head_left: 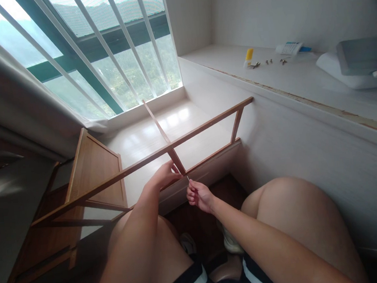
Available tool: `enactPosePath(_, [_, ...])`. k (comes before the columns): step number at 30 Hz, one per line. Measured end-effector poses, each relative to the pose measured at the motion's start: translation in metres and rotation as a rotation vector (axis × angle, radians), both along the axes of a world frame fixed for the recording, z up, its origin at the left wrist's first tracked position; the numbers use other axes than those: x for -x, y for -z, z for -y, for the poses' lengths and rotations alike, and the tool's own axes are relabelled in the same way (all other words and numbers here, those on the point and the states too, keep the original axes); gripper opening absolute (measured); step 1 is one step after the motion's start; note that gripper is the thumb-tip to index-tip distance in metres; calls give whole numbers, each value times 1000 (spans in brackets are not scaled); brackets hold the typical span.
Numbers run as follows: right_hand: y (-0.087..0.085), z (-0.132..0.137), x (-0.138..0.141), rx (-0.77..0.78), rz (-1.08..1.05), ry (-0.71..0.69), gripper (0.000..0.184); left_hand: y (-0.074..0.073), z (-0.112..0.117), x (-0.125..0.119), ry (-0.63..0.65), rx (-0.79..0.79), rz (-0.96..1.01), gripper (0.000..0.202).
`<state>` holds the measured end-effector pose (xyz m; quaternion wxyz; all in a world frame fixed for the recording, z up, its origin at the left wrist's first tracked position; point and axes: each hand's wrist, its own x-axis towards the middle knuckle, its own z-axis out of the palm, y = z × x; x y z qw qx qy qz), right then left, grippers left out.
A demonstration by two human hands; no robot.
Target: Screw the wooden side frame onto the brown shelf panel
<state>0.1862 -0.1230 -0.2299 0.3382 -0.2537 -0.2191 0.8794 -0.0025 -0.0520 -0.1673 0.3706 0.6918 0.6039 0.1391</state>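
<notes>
A brown wooden frame made of slim bars lies tilted across the space in front of me. At the joint where a short crossbar meets the lower rail, my left hand grips it from the left side, fingers curled around the bar. Just below that joint, my right hand is closed, pinching a thin light metal rod whose upper end meets the underside of the lower rail. The rod's lower part is hidden in my fingers, so its exact kind does not show.
On the right ledge are a yellow-capped tube, several small screws, a white-and-blue tube and a grey-screened device. Wooden panels stand at left. A barred window and a curtain lie beyond.
</notes>
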Motion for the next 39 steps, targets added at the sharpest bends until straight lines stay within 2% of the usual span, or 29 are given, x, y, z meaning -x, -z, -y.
enactPosePath(15, [-3, -7, 6, -226, 323, 157, 42, -3, 0, -1, -8, 4, -33, 44])
enactPosePath(26, [5, -14, 5, -395, 577, 170, 40, -2, 0, 0, -17, 16, -12, 41])
enactPosePath(39, [0, -18, -2, -727, 923, 173, 44, -3, 1, -2, -38, 17, -4, 45])
